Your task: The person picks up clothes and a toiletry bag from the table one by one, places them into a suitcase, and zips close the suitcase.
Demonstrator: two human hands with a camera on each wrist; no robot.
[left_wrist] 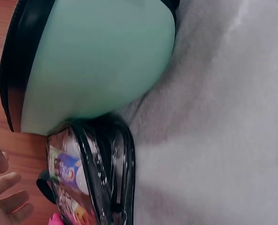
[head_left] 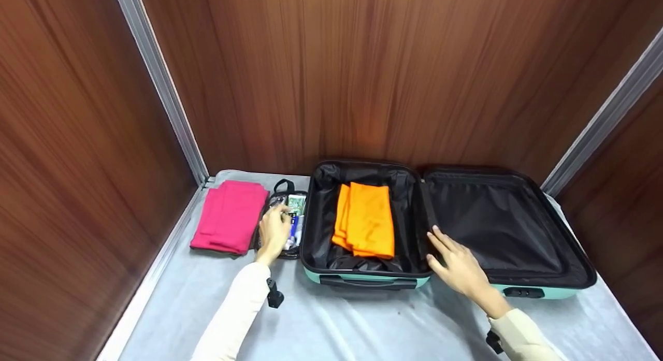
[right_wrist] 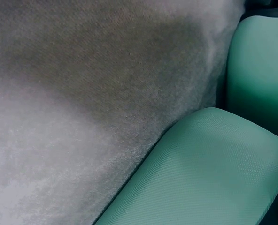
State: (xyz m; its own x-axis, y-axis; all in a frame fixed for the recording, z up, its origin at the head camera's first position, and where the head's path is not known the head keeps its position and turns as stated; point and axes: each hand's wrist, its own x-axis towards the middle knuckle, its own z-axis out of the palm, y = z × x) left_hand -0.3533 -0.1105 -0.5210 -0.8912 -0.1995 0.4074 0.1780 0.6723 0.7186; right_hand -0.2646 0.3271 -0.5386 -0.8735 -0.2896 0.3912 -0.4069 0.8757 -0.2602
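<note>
My left hand (head_left: 274, 229) hovers over a clear toiletry bag (head_left: 299, 253) with black trim. In the left wrist view its loosely bent fingers (left_wrist: 5, 183) hold nothing and stand apart from the bag. Tubes and packets show through the bag's clear side. Right of it lies a mint-green suitcase (head_left: 368, 276), opened flat, with a folded orange cloth (head_left: 370, 221) in its left half. My right hand (head_left: 458, 268) is spread near the hinge between the halves, holding nothing; whether its fingertips touch the suitcase I cannot tell. The right wrist view does not show that hand.
A folded pink cloth (head_left: 230, 216) lies left of the toiletry bag. The suitcase's right half (head_left: 497, 231) has a black lining. Everything rests on a table with a pale grey cover (head_left: 362, 319). Wood-grain panels (head_left: 362, 76) stand behind and at both sides.
</note>
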